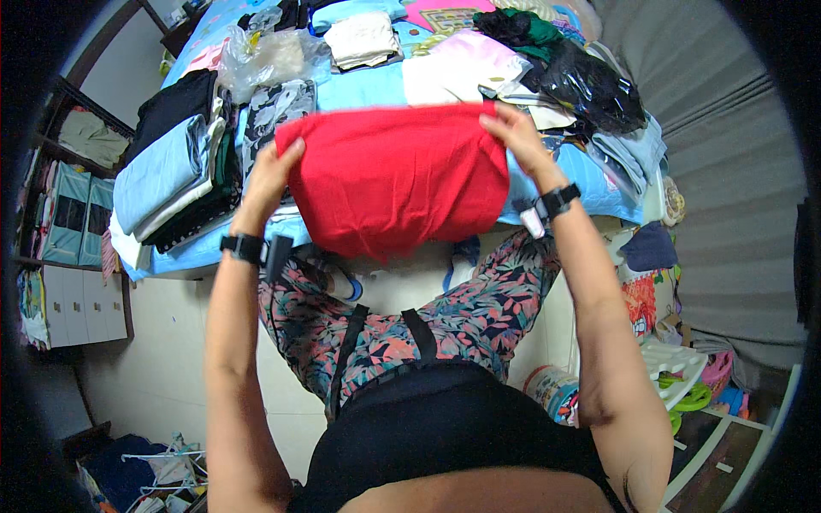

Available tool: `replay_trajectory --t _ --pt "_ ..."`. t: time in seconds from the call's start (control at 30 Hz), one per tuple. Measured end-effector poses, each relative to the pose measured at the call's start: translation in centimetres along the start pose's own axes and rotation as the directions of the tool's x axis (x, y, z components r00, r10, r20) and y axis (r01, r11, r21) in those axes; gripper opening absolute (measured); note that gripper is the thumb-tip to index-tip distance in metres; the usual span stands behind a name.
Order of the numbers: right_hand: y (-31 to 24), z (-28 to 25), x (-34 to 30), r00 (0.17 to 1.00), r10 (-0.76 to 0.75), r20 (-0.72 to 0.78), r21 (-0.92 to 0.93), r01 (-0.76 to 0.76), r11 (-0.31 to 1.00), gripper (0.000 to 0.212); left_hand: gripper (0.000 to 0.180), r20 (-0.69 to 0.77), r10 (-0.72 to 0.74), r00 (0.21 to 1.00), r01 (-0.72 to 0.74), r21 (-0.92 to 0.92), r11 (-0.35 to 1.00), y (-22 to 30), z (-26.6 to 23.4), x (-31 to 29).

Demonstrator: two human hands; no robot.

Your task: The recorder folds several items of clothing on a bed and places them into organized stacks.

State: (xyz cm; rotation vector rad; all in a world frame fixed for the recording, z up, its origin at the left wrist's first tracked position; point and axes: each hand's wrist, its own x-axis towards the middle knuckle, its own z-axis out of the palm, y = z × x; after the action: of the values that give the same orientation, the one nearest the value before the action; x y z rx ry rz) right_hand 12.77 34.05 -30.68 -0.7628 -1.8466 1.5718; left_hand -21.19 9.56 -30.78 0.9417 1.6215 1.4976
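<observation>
A red piece of cloth, perhaps a garment, hangs spread between my two hands at the bed's near edge. My left hand pinches its upper left corner, thumb on the near side. At the upper right corner my right hand grips the fabric between thumb and fingers. The lower edge of the cloth droops loosely above my knees. What kind of garment it is, I cannot tell. Behind the left side of the cloth lies a black-and-grey patterned folded cloth.
A stack of folded clothes stands at the bed's left edge. Further back are a clear plastic bag and a folded white cloth pile. At right sit a black plastic bag and folded jeans. A grey curtain hangs beyond.
</observation>
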Motion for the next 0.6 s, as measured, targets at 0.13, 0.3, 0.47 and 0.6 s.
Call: replay_trajectory --t 0.13,0.3,0.47,0.6 --pt "-5.8 -0.2 9.6 0.964 -0.263 -0.033 -0.055 0.261 0.964 0.027 0.034 0.003 0.158 0.987 -0.158 -0.046 0.986 4.9 -2.1 8.5" --pt "-2.1 -3.2 15.4 0.961 -0.093 -0.260 -0.268 0.021 0.963 0.054 0.047 -0.086 0.087 0.992 -0.088 0.001 0.996 2.8 -1.6 16.3" --pt "9.0 -3.3 4.3 0.843 -0.149 -0.516 -0.452 -0.120 0.884 0.055 0.052 -0.165 0.358 0.919 -0.182 0.628 0.756 -4.1 3.8 6.7" --pt "11.4 1.0 -7.2 0.899 0.083 -0.430 -0.289 -0.224 0.931 0.032 0.033 -0.260 0.272 0.926 -0.029 0.671 0.741 -7.9 3.0 -4.9"
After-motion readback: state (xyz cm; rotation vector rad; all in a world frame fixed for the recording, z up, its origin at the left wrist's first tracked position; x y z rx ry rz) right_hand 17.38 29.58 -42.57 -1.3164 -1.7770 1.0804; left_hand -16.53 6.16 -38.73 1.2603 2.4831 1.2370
